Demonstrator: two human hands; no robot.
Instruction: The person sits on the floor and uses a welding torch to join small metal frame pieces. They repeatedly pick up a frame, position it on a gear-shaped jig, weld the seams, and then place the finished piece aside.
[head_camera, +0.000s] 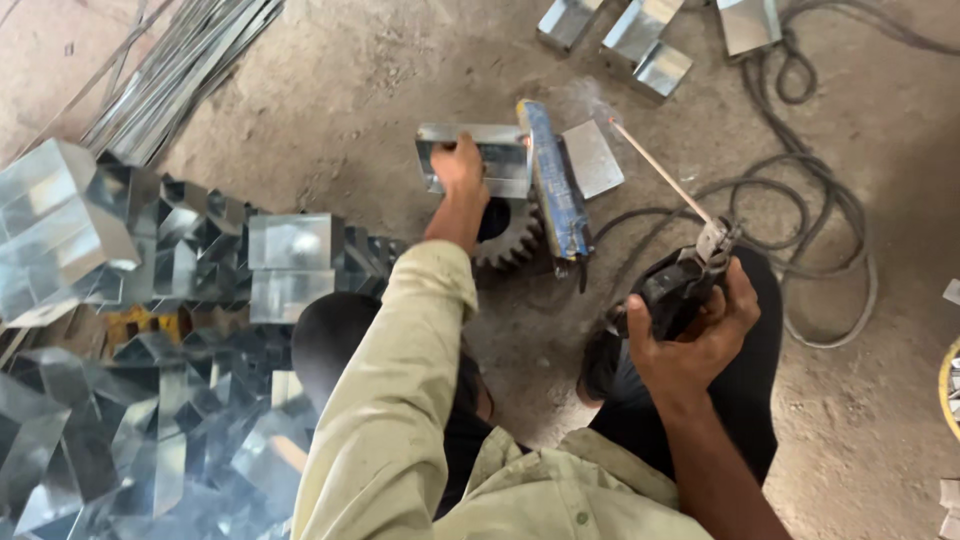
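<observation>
Bracket (478, 160) lies on the floor over a gear (512, 238), pinned flat by the left hand (459, 168). Right hand (690, 335) grips the holder (672, 290); steady its rod (660, 172) tip near the plate (593, 158).

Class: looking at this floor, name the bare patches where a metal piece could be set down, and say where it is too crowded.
Bare floor lies between the metal strips and the folded pieces. More lies right of the cable. The shiny box pile crowds the left. The left hand presses a metal piece; the right hand grips the electrode holder.
</observation>
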